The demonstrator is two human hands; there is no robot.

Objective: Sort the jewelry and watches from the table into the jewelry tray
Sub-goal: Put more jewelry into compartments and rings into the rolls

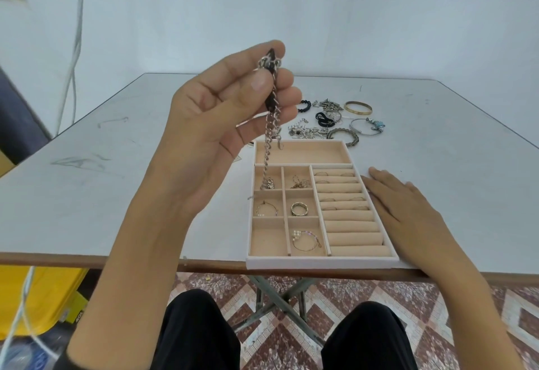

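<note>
While the left hand (210, 124), raised over the table (116, 165), pinches a chain bracelet (269, 133) between thumb and curled fingers (a dark piece at its top), the chain hangs vertical, lower end in line with the upper-left small compartment of the jewelry tray (320, 261); the right hand (408, 209) lies flat, fingers together, touching the tray's right rim

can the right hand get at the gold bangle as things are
Probably yes: the right hand lies flat and empty on the table beside the tray, and the gold bangle sits uncovered beyond it, with only low bracelets between.
</note>
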